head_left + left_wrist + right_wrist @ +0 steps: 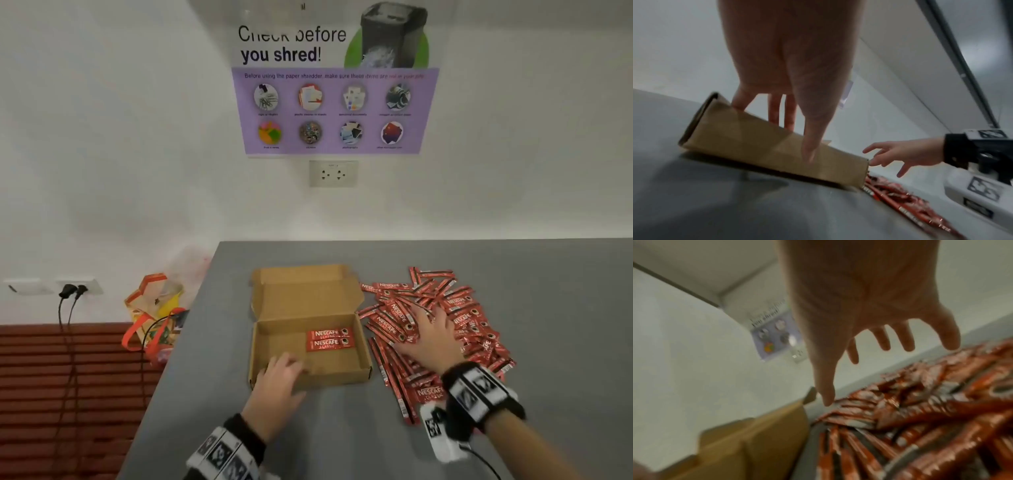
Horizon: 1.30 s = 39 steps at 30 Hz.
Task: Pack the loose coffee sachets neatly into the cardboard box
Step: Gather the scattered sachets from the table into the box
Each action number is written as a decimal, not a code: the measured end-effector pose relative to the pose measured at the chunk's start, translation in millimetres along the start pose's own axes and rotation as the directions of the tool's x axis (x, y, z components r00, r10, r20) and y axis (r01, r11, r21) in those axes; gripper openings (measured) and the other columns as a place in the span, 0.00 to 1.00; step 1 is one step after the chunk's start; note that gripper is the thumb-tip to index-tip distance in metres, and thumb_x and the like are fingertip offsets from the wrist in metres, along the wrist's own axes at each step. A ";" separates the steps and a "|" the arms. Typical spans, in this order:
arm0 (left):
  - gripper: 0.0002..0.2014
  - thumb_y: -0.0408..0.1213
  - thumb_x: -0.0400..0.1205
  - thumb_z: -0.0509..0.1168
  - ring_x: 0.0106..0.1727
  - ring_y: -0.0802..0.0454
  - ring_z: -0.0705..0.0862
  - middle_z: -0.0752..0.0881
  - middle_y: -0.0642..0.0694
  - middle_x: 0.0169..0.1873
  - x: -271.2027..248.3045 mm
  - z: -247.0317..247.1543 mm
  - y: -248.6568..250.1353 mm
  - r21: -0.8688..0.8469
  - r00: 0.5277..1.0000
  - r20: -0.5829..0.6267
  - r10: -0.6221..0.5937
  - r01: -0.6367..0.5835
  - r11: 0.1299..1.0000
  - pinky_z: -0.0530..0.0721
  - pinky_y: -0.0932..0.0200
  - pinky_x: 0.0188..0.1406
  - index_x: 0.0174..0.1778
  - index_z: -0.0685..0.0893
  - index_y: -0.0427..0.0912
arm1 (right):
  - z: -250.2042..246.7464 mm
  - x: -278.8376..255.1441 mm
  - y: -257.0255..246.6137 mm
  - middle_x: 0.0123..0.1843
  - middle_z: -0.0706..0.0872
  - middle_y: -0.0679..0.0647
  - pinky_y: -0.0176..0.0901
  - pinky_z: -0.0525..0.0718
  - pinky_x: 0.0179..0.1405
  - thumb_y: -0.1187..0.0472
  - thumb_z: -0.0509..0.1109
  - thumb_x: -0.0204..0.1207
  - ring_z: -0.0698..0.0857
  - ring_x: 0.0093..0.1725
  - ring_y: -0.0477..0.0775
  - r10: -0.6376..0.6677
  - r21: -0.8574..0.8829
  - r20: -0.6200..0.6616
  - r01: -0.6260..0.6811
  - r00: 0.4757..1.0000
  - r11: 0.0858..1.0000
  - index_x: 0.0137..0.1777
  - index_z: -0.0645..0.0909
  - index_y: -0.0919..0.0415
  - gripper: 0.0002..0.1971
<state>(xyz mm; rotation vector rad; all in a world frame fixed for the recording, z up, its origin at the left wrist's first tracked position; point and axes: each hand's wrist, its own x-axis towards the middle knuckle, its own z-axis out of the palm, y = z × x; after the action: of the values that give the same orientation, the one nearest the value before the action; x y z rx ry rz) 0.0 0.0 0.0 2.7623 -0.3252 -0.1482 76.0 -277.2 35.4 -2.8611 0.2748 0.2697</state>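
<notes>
Sachet packing station: box open, two sachets inside

Grey table (342, 438) set against a white wall; its left edge drops to a floor area with a colourful bag (154, 315) and two black plugs in a low wall socket (73, 291). Poster (334, 78) on the wall reads "Check before you shred!", with a purple panel of small pictures below; a double outlet (333, 173) sits just beneath it.

Cardboard box (274, 342) lies on the table, lid folded back. Two sachets (330, 339) marked "NESCAFE CLASSIC" lie side by side inside, toward the right wall. Loose sachets (435, 298) of the same red brand are heaped just right of the box.

Left hand (279, 383) grips the near box wall, fingers over the rim, thumb on the outer face. Right hand (430, 337) is spread, fingers apart, over the pile; contact appears likely, though the blurred wrist view shows a gap. Both wrists carry black bands with patterned markers
</notes>
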 end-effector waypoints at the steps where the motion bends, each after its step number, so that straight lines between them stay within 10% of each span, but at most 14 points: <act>1: 0.17 0.42 0.82 0.63 0.69 0.57 0.70 0.73 0.55 0.66 6.1 -0.6 -0.4 -0.033 0.999 0.017 -0.030 0.030 0.999 0.69 0.58 0.72 0.67 0.76 0.51 | 3.0 9.5 0.5 0.83 0.47 0.62 0.69 0.65 0.73 0.33 0.72 0.64 0.54 0.81 0.67 0.033 -0.044 0.026 -0.032 0.999 0.999 0.82 0.49 0.48 0.51; 9: 0.13 0.35 0.80 0.67 0.64 0.53 0.81 0.85 0.48 0.61 38.5 -3.9 -21.4 -0.206 0.999 -0.010 -0.053 0.050 0.977 0.73 0.62 0.69 0.61 0.85 0.43 | 14.3 45.4 -13.1 0.83 0.50 0.61 0.73 0.63 0.71 0.24 0.62 0.64 0.53 0.81 0.68 0.025 -0.250 0.139 0.010 0.990 0.968 0.83 0.46 0.50 0.54; 23: 0.14 0.33 0.79 0.69 0.64 0.52 0.81 0.85 0.46 0.61 69.0 -6.1 -30.8 -0.316 0.997 0.019 -0.080 0.082 0.945 0.74 0.63 0.68 0.60 0.86 0.40 | 40.6 64.1 -38.1 0.72 0.68 0.64 0.53 0.80 0.63 0.56 0.62 0.82 0.70 0.71 0.66 -0.159 -0.292 0.007 0.154 0.987 0.944 0.75 0.62 0.59 0.24; 34: 0.13 0.32 0.79 0.68 0.63 0.51 0.82 0.86 0.44 0.60 71.7 -3.0 -32.1 -0.338 0.995 0.019 -0.097 0.098 0.936 0.72 0.67 0.65 0.60 0.86 0.37 | -28.7 44.7 -65.4 0.60 0.78 0.63 0.47 0.81 0.59 0.61 0.65 0.80 0.81 0.57 0.60 -0.295 0.017 -0.257 0.310 0.920 0.951 0.62 0.75 0.69 0.15; 39: 0.13 0.32 0.78 0.70 0.61 0.49 0.83 0.87 0.42 0.58 71.6 -4.9 -31.2 -0.348 0.994 0.000 -0.105 0.099 0.932 0.73 0.69 0.62 0.59 0.86 0.36 | -37.6 16.3 -121.2 0.57 0.75 0.55 0.42 0.80 0.59 0.60 0.63 0.81 0.78 0.52 0.51 -0.536 0.099 -0.064 0.540 0.842 0.836 0.65 0.74 0.64 0.15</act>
<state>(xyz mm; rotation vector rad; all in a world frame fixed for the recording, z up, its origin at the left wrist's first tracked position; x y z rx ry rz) 76.4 12.7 -11.0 2.4265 -0.1332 -0.1862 123.0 -174.7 95.9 -2.6887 -0.4983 0.0878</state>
